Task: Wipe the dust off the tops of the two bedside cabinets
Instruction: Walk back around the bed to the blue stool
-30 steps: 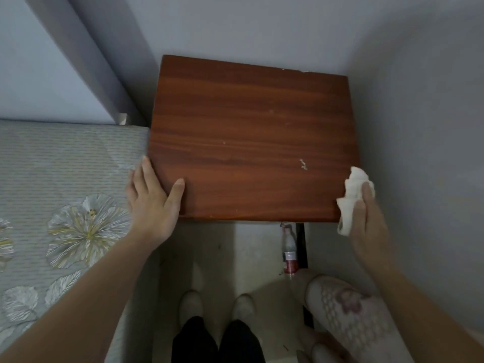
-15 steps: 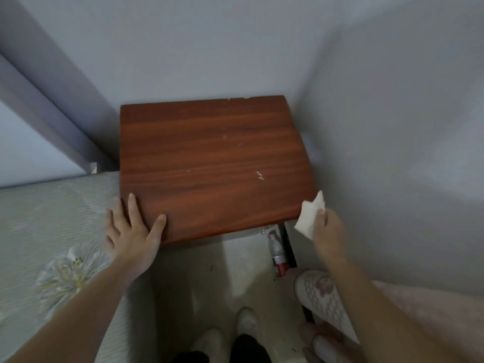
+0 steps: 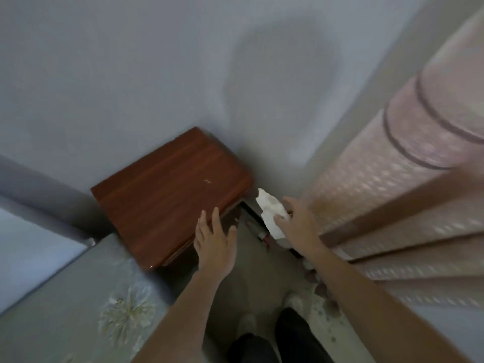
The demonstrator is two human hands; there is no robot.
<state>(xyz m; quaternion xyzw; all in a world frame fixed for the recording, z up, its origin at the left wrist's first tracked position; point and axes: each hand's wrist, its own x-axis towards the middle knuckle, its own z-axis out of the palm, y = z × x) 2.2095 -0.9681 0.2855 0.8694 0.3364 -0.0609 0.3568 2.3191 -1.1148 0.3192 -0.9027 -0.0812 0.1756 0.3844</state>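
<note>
**Cloth off the top, cabinet wedged in the corner**

Bedside cabinet [image 3: 170, 195] sits tucked in the room corner, back edge to the grey wall [image 3: 131, 74]. The top is reddish-brown woodgrain w/ a small pale speck [image 3: 207, 181] toward its right side. Right hand [image 3: 298, 224] pinches a crumpled white cloth [image 3: 269, 213], held just off the cabinet's front-right corner, not on the top. Left hand [image 3: 214, 244] is flat, fingers straight and spread, tips over the top's front edge; contact or not, can't tell.

Whole view is smeared by blur. Cabinet front is in shadow, no detail readable. A red-and-white thing [image 3: 263, 235] lies on the floor partly behind the cloth — too blurred to name.

Cabinet's left side butts the flower-print mattress [image 3: 78, 297]; there's a thin dark gap on its right, toward the wall. Pink patterned fabric [image 3: 392, 179] crowds the right — only a narrow floor strip [image 3: 251, 271] between it and the mattress.
</note>
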